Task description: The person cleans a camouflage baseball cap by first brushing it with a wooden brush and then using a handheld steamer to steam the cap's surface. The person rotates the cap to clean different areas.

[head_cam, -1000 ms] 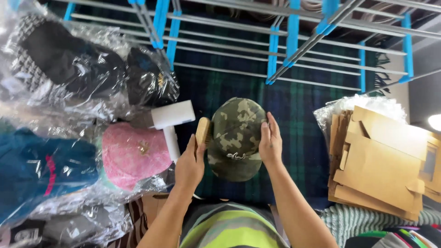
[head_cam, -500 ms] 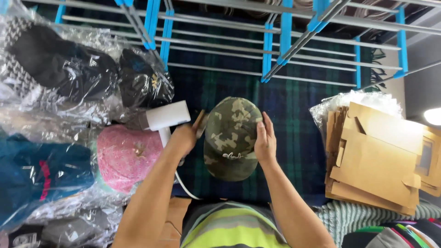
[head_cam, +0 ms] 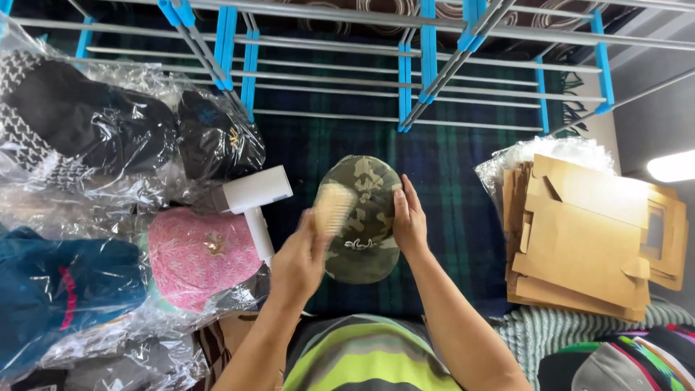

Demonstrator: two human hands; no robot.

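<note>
The camouflage cap [head_cam: 362,217] lies at the centre of the frame on the dark green plaid cloth [head_cam: 463,217], crown up, its brim toward the lower edge. The right hand [head_cam: 407,221] rests flat against the cap's right side, fingers extended and together, steadying it without closing around it. The left hand [head_cam: 298,262] is closed around a pale wooden brush [head_cam: 334,208], whose head lies over the upper left part of the cap; the brush and fingers are motion-blurred, so the exact contact with the fabric cannot be determined. Compared with the frame half a second earlier, the left hand has shifted from the cap's left edge, beside the white handheld appliance [head_cam: 255,199], onto the crown, and the brush is now over the cap rather than at its side. The right hand has kept its position on the right side, and the cap has not moved. Left of the appliance lies a pink cap in clear plastic [head_cam: 197,257], with dark bagged caps [head_cam: 108,127] at upper left. A stack of flat cardboard boxes [head_cam: 586,232] lies at right. A grey and blue rack [head_cam: 405,65] spans the upper frame.
</note>
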